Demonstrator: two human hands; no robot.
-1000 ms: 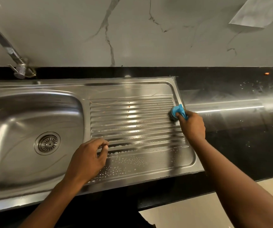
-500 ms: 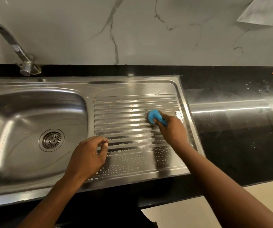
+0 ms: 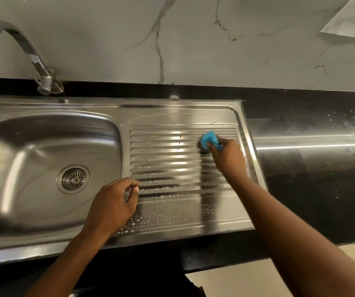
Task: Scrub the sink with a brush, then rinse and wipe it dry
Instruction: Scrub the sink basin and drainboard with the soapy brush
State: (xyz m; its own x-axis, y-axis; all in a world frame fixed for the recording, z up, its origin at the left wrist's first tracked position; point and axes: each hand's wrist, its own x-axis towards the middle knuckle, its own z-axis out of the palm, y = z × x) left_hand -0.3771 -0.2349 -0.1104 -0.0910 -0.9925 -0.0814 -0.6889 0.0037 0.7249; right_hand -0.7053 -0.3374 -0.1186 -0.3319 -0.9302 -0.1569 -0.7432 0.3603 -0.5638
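I see the steel sink [image 3: 50,146] set in the black counter [image 3: 313,189], its ribbed drainboard [image 3: 172,168] beaded with suds. My right hand [image 3: 229,159] has its fingers curled tight around the blue brush [image 3: 207,139], which pokes out beyond the fingertips onto the upper ribs. My left hand [image 3: 112,204] rests loosely curled on the drainboard's near-left edge, holding nothing I can make out.

I can read no text, label, brand or number anywhere on what I see from here.
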